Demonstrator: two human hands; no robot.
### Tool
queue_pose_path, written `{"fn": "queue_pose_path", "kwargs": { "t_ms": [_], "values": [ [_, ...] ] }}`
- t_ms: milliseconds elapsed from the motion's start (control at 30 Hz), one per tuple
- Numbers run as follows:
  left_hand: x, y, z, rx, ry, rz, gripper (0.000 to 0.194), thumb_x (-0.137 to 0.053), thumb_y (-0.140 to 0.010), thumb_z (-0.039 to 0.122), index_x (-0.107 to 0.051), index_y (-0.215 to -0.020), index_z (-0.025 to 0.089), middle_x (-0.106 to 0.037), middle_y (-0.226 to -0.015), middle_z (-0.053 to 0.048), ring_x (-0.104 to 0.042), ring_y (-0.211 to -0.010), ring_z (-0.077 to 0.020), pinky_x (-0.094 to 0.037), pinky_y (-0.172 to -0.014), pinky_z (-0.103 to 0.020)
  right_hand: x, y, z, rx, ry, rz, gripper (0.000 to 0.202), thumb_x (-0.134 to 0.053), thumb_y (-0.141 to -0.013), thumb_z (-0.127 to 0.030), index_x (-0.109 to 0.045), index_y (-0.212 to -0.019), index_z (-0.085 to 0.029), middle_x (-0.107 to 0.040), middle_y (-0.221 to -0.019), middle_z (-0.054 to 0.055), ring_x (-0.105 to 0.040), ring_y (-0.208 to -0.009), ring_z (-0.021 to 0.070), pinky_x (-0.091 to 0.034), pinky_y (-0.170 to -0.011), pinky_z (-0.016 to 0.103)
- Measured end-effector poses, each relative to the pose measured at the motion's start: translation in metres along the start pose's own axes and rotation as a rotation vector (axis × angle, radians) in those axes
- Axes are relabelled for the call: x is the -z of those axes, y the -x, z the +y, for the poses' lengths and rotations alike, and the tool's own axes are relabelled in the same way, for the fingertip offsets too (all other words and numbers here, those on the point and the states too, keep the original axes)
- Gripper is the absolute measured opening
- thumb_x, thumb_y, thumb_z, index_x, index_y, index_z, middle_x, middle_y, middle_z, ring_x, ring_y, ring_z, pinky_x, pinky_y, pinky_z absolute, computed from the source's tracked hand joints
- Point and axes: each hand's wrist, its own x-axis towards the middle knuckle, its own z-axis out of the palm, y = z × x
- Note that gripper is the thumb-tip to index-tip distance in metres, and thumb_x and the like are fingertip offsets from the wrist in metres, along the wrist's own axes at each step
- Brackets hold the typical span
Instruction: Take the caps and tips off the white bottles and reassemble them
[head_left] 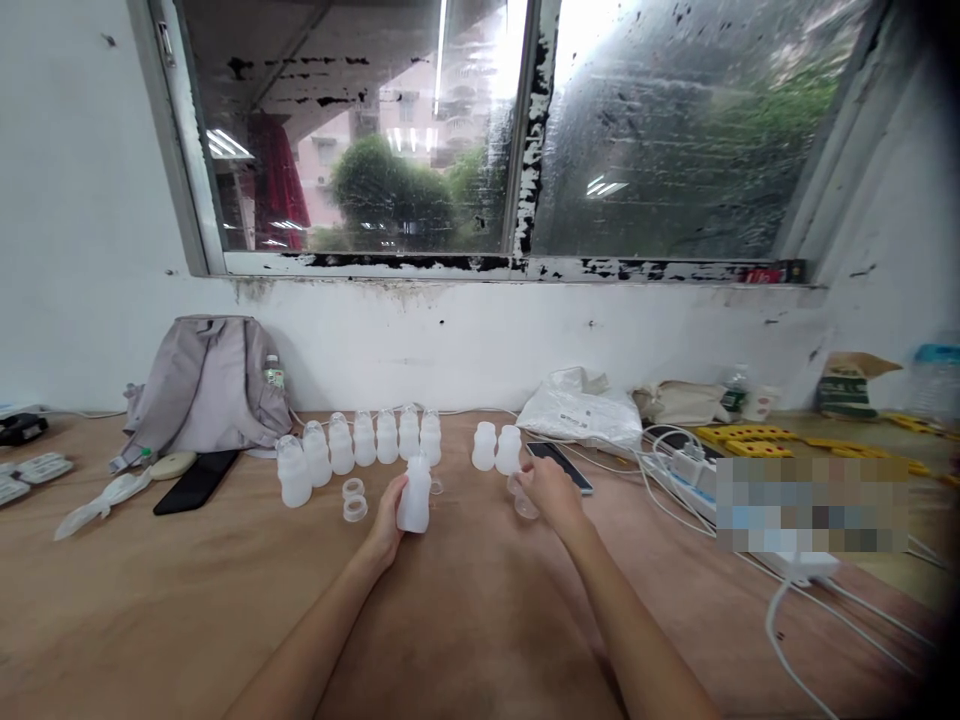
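Observation:
My left hand (388,515) is closed around a frosted white baby bottle (414,503), held slightly tilted. My right hand (550,488) pinches a clear cap (514,484), partly hidden by the fingers; another clear cap (527,508) lies just below it. Behind the left hand, several baby bottles (340,445) with clear caps stand in a row. Two bottles (485,449) without clear caps stand upright between the hands, farther back. To the left of my left hand lie clear collar rings (355,508), and another ring (437,487) shows beside the held bottle.
A grey backpack (206,385) and a black phone (196,482) are on the left. Another phone (559,466) lies behind my right hand, near a white plastic bag (581,410). Cables and a power strip (795,562) occupy the right side of the brown table (465,620).

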Motion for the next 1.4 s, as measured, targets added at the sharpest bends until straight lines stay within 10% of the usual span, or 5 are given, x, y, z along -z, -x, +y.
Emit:
{"fn": "queue_pose_path", "kwargs": {
  "t_ms": [133, 300, 633, 1400],
  "values": [
    [-0.003, 0.006, 0.004, 0.119, 0.004, -0.036, 0.045, -0.051, -0.073, 0.047, -0.054, -0.103, 0.014, -0.064, -0.091, -0.009, -0.062, -0.065, -0.0206, -0.046, -0.053, -0.029, 0.004, 0.001, 0.01, -0.062, 0.074, -0.214, 0.019, -0.061, -0.065, -0.028, -0.062, -0.079, -0.015, -0.063, -0.083, 0.014, -0.06, -0.076, 0.0258, -0.038, -0.057, 0.03],
    [-0.004, 0.01, 0.007, 0.152, -0.012, -0.082, 0.045, -0.05, -0.073, 0.049, -0.054, -0.102, 0.015, -0.063, -0.087, -0.009, -0.06, -0.06, -0.0182, -0.045, -0.046, -0.027, -0.007, -0.003, 0.006, 0.055, -0.078, -0.187, 0.009, -0.062, -0.064, -0.023, -0.061, -0.069, -0.016, -0.064, -0.075, 0.009, -0.059, -0.071, 0.0207, -0.04, -0.058, 0.028],
    [-0.007, 0.015, 0.002, 0.022, -0.308, -0.221, 0.044, -0.065, -0.065, 0.043, -0.054, -0.098, 0.017, -0.058, -0.081, -0.002, -0.056, -0.057, -0.0119, -0.043, -0.05, -0.023, -0.026, -0.01, -0.013, -0.013, -1.377, -0.054, 0.04, -0.067, -0.059, -0.043, -0.059, -0.087, -0.015, -0.064, -0.075, 0.004, -0.059, -0.066, 0.0155, -0.048, -0.054, 0.026],
    [-0.007, 0.014, 0.001, -0.214, -0.727, -0.354, 0.049, -0.065, -0.065, 0.039, -0.058, -0.104, 0.01, -0.063, -0.101, -0.01, -0.056, -0.094, -0.0244, -0.041, -0.085, -0.035, -0.023, 0.016, -0.038, 0.2, -1.272, -0.373, 0.028, -0.061, -0.067, -0.038, -0.063, -0.087, -0.018, -0.063, -0.08, 0.003, -0.056, -0.068, 0.0137, -0.048, -0.059, 0.027]
  ]
}}
